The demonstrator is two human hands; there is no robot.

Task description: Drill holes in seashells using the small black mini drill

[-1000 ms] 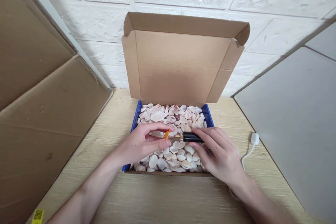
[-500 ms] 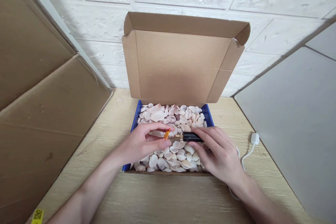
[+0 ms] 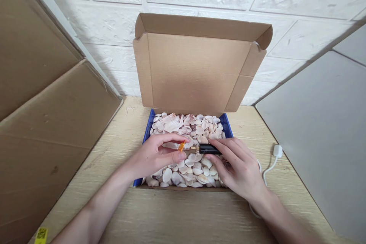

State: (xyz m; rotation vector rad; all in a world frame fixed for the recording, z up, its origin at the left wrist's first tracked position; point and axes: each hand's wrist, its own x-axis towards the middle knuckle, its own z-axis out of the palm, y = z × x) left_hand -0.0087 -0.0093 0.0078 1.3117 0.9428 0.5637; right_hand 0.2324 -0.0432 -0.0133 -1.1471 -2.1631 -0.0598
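Your left hand point(image 3: 161, 156) pinches a small orange piece point(image 3: 182, 146) between its fingers, just beside the gold tip point(image 3: 195, 148) of the black tool point(image 3: 209, 149) in your right hand point(image 3: 238, 167); whether they touch is unclear. Both are above a blue box point(image 3: 147, 129) of seashells point(image 3: 183, 177) on the table point(image 3: 171, 215), its cardboard lid point(image 3: 197, 72) raised toward the far edge. A white connector point(image 3: 277, 150) lies near the table's right edge, its cable point(image 3: 265, 173) passing behind your right wrist.

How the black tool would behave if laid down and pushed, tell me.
The black tool in the right hand would probably roll, its body being cylindrical. That straight, solid-looking barrel seems stiff, so likely won't flop. Its slim gold tip may be more easily damaged than the thicker body.
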